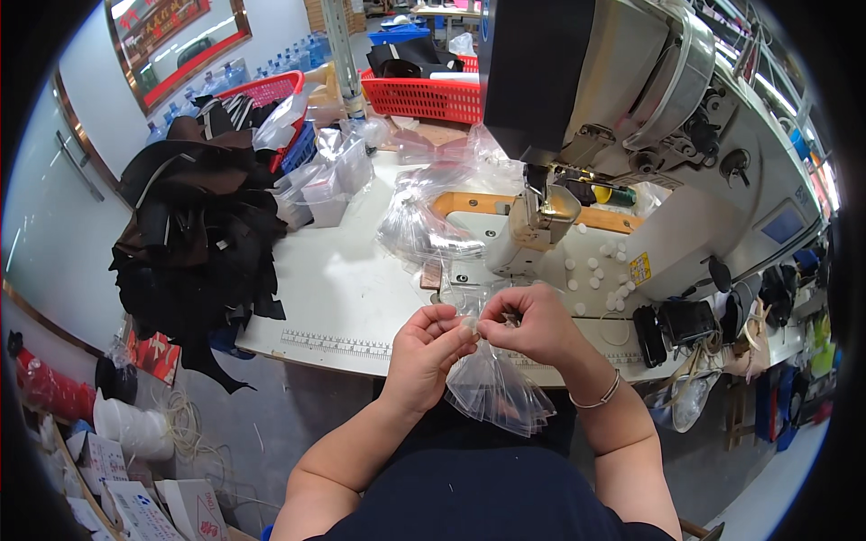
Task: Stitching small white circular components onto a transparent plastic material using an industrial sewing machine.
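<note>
My left hand point(428, 350) and my right hand point(534, 326) meet in front of the table's near edge, fingertips almost touching. Between thumb and forefinger the left one pinches a small whitish piece point(469, 322); fingers cover much of it. The right fingertips are pinched together against its other side, and whether they grip it too is hard to make out. A fan of clear plastic sheets point(498, 393) hangs just below both hands, over my lap. Beyond them stands the sewing machine's post point(526, 236). Several small white round discs point(595, 273) lie loose on the table to its right.
A pile of black and brown cut pieces point(198, 216) spills over the table's left edge. More clear plastic point(424, 221) lies left of the post. The large machine head point(704, 198) fills the right. Red baskets point(424, 97) stand behind. A black case point(649, 335) sits at right.
</note>
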Action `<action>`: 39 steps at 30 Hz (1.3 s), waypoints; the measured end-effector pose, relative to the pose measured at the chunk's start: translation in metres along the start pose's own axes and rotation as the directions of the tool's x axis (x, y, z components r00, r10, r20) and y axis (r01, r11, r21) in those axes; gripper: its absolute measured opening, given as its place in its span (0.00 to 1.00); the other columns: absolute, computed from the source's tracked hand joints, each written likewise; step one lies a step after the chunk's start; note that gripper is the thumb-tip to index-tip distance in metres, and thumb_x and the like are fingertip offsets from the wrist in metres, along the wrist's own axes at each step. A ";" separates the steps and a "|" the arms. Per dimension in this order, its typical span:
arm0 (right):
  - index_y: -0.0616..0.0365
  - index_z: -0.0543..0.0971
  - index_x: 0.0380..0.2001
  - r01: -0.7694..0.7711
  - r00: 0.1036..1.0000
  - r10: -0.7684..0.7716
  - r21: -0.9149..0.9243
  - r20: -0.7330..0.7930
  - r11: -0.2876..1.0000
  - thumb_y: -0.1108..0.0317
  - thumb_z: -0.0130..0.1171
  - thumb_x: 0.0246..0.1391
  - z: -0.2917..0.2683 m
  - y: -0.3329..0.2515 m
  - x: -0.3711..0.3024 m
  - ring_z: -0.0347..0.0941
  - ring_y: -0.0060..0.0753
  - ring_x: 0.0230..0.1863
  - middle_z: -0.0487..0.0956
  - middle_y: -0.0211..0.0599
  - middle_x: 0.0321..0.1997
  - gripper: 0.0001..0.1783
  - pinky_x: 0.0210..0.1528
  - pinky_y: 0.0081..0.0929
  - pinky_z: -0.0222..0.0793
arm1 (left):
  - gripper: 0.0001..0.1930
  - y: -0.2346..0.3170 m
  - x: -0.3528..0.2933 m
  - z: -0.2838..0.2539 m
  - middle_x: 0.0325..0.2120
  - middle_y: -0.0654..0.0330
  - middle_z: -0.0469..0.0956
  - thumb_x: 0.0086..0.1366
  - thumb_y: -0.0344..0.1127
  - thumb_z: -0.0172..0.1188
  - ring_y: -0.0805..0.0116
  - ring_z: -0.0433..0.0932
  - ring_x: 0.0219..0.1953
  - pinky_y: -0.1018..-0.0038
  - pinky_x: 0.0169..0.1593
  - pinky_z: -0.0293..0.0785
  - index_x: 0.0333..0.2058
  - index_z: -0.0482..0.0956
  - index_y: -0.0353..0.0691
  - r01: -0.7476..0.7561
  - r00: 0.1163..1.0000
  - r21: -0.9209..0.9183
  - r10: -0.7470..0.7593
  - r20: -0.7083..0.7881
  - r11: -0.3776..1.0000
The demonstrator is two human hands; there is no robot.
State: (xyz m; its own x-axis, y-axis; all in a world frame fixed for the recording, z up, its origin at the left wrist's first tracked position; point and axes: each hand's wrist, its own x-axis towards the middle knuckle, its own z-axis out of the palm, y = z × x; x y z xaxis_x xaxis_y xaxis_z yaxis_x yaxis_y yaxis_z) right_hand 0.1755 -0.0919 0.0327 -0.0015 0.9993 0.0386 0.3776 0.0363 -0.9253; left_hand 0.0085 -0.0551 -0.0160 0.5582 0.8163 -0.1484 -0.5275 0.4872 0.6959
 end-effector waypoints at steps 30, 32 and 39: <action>0.55 0.74 0.30 0.488 0.663 -0.698 -0.550 -0.270 0.677 0.70 0.71 0.30 -0.026 0.021 0.004 0.71 0.34 0.34 0.74 0.35 0.37 0.19 0.35 0.25 0.68 | 0.06 0.008 0.009 0.011 0.26 0.59 0.76 0.56 0.25 0.58 0.74 0.75 0.28 0.78 0.35 0.73 0.33 0.73 0.32 -0.001 0.982 0.106 -0.019 0.185 0.994; 0.53 0.76 0.27 0.528 0.612 -0.778 -0.658 -0.144 0.537 0.72 0.68 0.34 -0.036 0.035 0.007 0.70 0.33 0.31 0.76 0.31 0.33 0.13 0.33 0.25 0.67 | 0.07 0.009 0.017 0.018 0.26 0.59 0.75 0.55 0.25 0.59 0.73 0.75 0.27 0.78 0.34 0.73 0.33 0.73 0.32 0.064 0.975 0.093 -0.082 0.204 0.994; 0.51 0.79 0.25 0.321 0.358 -0.926 -0.915 -0.122 0.245 0.75 0.64 0.31 -0.069 0.028 -0.001 0.67 0.29 0.30 0.77 0.24 0.31 0.11 0.28 0.21 0.66 | 0.06 0.015 0.046 0.032 0.26 0.60 0.75 0.55 0.26 0.59 0.73 0.75 0.28 0.79 0.34 0.73 0.32 0.74 0.33 0.162 0.937 0.181 -0.209 0.280 0.970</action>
State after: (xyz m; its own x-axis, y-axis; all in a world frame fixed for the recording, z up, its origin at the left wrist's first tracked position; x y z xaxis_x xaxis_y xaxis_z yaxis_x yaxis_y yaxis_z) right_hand 0.2499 -0.0930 0.0324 -0.2371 0.3221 0.9165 0.9390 0.3178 0.1313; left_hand 0.0468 -0.0205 0.0101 0.8123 0.5766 -0.0878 -0.3052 0.5485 0.7784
